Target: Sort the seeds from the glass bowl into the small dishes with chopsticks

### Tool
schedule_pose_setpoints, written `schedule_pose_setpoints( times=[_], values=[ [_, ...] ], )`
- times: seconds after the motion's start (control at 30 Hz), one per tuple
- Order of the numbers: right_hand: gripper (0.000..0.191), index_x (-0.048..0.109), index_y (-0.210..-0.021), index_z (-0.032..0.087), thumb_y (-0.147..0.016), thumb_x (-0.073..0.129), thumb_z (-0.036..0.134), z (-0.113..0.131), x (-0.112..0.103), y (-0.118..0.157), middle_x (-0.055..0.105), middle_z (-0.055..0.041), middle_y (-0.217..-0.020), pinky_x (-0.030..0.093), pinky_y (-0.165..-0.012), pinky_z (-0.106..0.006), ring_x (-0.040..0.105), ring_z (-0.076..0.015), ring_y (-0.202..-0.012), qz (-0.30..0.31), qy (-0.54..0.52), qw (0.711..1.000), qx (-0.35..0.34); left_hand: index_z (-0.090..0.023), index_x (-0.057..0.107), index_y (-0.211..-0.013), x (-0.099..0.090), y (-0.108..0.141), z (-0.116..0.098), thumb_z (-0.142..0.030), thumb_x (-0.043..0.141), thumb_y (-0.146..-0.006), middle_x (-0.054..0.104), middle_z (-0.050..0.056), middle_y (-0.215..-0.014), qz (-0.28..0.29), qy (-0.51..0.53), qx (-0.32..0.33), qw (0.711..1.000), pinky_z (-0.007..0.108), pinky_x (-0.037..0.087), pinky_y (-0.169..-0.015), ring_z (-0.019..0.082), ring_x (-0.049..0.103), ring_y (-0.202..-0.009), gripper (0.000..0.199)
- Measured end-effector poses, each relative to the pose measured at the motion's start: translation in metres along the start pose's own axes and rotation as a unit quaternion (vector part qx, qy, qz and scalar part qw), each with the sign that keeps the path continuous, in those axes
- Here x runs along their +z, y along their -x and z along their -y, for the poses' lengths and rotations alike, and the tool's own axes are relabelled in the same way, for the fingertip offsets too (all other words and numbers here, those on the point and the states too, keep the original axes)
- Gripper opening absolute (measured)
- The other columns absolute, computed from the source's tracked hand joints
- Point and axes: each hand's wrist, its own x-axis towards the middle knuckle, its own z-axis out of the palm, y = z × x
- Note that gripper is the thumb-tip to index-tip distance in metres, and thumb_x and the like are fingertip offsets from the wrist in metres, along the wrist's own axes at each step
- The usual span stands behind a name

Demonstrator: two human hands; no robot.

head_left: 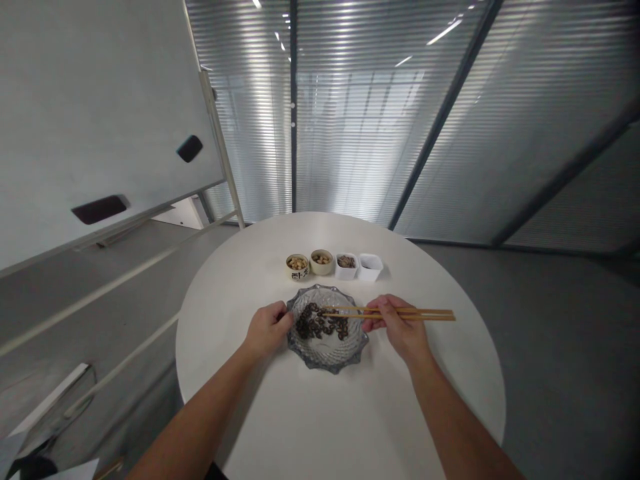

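A clear glass bowl [331, 360] with a scalloped rim stands on the table in front of me. Many small dark brown pieces [320, 325] lie in it, mostly towards its left and middle; their exact kind is hard to make out. My left hand [270, 327] grips the bowl's left rim, thumb on top. My right hand [395, 325], to the right of the bowl, is closed around a pair of wooden chopsticks [433, 315]. Their tips reach over the bowl, at the dark pieces. Whether anything is pinched between the tips I cannot tell.
Behind the bowl, two round cups [298, 274] [321, 268] hold tan, nut-like pieces. Beside them, a white square cup [346, 273] contains small brownish pieces and another white cup [371, 273] stands rightmost. The round white table [325, 427] carries everything. A whiteboard [100, 100] stands left.
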Motion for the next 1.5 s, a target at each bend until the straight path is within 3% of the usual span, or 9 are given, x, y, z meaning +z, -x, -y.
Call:
schedule_pose_setpoints(
  times=[0.6, 0.93, 1.3, 1.5],
  values=[
    [0.053, 0.069, -0.074, 0.018, -0.074, 0.075, 0.071, 0.003, 0.015, -0.002, 0.071, -0.0040, -0.056, 0.059, -0.042, -0.029, 0.068, -0.0196, -0.043, -0.010, -0.020, 0.999, 0.027, -0.020, 0.046, -0.064, 0.001, -0.001, 0.001, -0.038, 0.050, -0.087, 0.042, -0.004, -0.059, -0.009, -0.001, 0.007, 1.000, 0.025, 0.027, -0.058, 0.012, 0.043, -0.061, 0.029],
    [0.052, 0.069, -0.074, 0.018, -0.074, 0.075, 0.070, 0.004, 0.012, -0.003, 0.072, -0.0045, -0.060, 0.060, -0.042, -0.031, 0.067, -0.0204, -0.042, -0.023, -0.050, 0.998, 0.015, -0.019, 0.049, -0.065, 0.000, 0.000, 0.000, -0.039, 0.051, -0.086, 0.046, -0.004, -0.060, -0.006, 0.005, 0.005, 1.000, 0.025, 0.028, -0.058, 0.012, 0.044, -0.062, 0.029],
    [0.053, 0.067, -0.076, 0.019, -0.077, 0.071, 0.072, 0.004, 0.017, -0.004, 0.071, -0.0046, -0.056, 0.059, -0.043, -0.029, 0.067, -0.0202, -0.043, 0.003, -0.001, 1.000, 0.027, -0.020, 0.047, -0.064, -0.001, 0.000, -0.002, -0.038, 0.049, -0.085, 0.044, -0.004, -0.060, -0.002, 0.000, -0.001, 1.000, 0.025, 0.027, -0.058, 0.012, 0.043, -0.062, 0.028],
    [0.046, 0.068, -0.079, 0.020, -0.085, 0.067, 0.066, -0.004, 0.017, -0.004, 0.071, -0.0030, -0.058, 0.059, -0.047, -0.031, 0.067, -0.0196, -0.046, 0.022, 0.011, 1.000, -0.010, -0.019, 0.048, -0.065, 0.000, 0.000, -0.002, -0.037, 0.048, -0.085, 0.045, -0.004, -0.060, -0.001, -0.001, 0.000, 1.000, 0.025, 0.027, -0.058, 0.012, 0.044, -0.061, 0.027]
  ],
)
